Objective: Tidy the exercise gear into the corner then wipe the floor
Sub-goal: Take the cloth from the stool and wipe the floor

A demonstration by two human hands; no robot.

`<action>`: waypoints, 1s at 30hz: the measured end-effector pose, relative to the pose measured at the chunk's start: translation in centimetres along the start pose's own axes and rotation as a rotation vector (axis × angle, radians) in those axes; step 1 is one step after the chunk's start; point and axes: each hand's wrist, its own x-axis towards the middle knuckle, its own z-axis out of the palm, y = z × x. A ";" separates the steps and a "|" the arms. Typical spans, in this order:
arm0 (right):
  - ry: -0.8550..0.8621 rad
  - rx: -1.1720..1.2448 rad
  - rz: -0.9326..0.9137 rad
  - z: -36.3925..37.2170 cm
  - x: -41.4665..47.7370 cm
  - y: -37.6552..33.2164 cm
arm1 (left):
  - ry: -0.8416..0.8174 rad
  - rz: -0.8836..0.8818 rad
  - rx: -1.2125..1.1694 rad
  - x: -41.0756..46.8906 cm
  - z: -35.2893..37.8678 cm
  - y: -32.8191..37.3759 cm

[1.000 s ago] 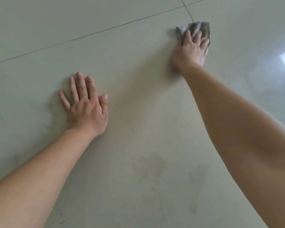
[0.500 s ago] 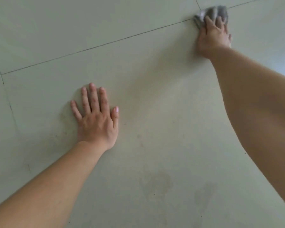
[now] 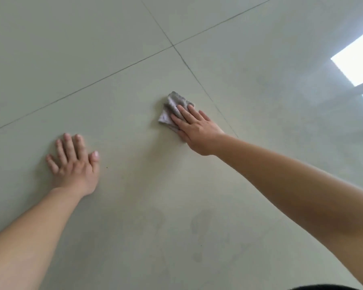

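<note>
Nearest on the floor, faint smudges look unwiped. Farther left, the left hand lies flat, fingers spread, holding nothing. Beyond it to the right, the right hand presses a grey cloth down with straight fingers. Wiping seems partway done.

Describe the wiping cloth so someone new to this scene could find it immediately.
On the pale tiled floor, find where two dark grout lines cross. Just nearer than that crossing, the right hand presses flat on a small crumpled grey cloth. It is the one wrinkled grey thing on smooth tile; the left hand rests on bare tile.
</note>
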 end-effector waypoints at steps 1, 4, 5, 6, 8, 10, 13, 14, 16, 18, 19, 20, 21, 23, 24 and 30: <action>0.020 0.044 0.091 0.0 -1.4 2.4 | -0.022 -0.016 0.020 0.1 -0.2 0.1; 0.033 0.098 0.326 0.5 -6.0 10.2 | -0.076 -0.111 0.046 0.0 -1.2 1.2; 0.028 0.127 0.414 0.9 -7.8 12.7 | -0.076 -0.164 0.027 -0.1 -1.7 2.5; 0.027 0.171 0.509 1.5 -9.9 14.8 | -0.071 -0.212 -0.001 -0.4 -2.1 4.4; 0.045 0.262 0.675 3.1 -13.8 17.3 | -0.047 -0.187 -0.062 -1.6 -2.6 9.2; 0.088 0.303 0.728 5.1 -16.6 16.9 | -0.020 0.039 -0.086 -3.8 -2.5 14.8; 0.159 0.286 0.565 8.7 -19.3 11.8 | -0.080 0.371 -0.063 -8.0 -1.5 23.6; 0.169 0.257 0.464 9.9 -20.2 9.8 | -0.109 0.439 -0.047 -9.3 -1.2 26.2; 0.177 0.214 0.297 11.9 -21.7 7.5 | -0.190 0.519 0.009 -11.1 -0.3 29.7; 0.191 0.161 0.176 12.8 -22.8 8.7 | -0.275 0.544 0.095 -11.5 1.0 30.7; 0.189 0.118 0.141 12.7 -23.2 10.3 | -0.301 0.545 0.134 -11.3 1.5 30.6; 0.182 0.093 0.151 12.6 -23.6 12.3 | -0.320 0.546 0.157 -11.1 1.6 30.4; 0.195 0.094 0.222 12.5 -24.1 14.4 | -0.338 0.550 0.162 -11.0 1.7 30.3; 0.262 0.180 0.522 12.3 -25.3 19.2 | -0.381 0.559 0.153 -10.8 1.4 30.3; 0.275 0.254 0.696 12.1 -26.2 21.4 | -0.397 0.561 0.160 -10.8 1.2 30.4; 0.276 0.364 0.896 12.4 -28.2 20.3 | -0.425 0.554 0.198 -11.1 0.7 30.6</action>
